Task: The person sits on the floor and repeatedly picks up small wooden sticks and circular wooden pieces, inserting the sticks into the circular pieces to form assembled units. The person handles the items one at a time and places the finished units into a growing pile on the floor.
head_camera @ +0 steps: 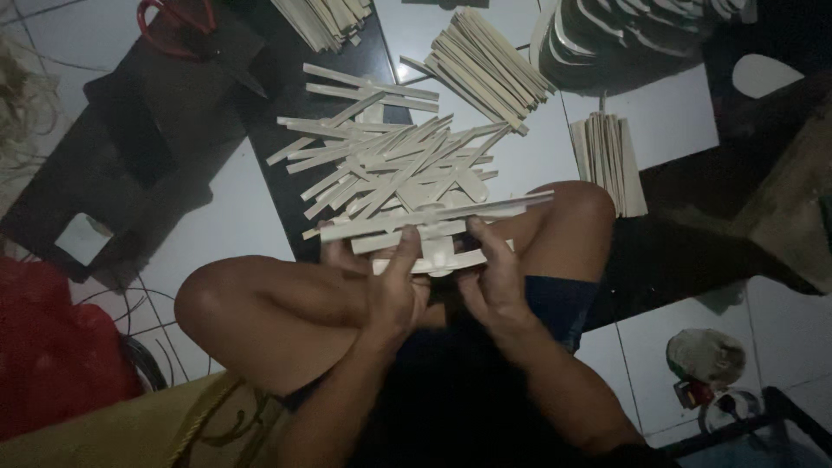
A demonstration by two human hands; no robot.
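Both hands are closed on a small stack of pale flat sticks (433, 232), left hand (392, 290) and right hand (496, 282) pinching it from either side above the crossed legs. Squaring up the ends looks like the step; the next move calls for even pressure. Just beyond the stack lies a loose heap (390, 165) on a dark board (286, 186); further off, bundled sticks (485, 65) on white floor tiles (667, 113). It's dim, so finer detail is doubtful.

Both forearms reach forward between bent knees, left hand (392, 290) and right hand (494, 282) each closed in a grip.
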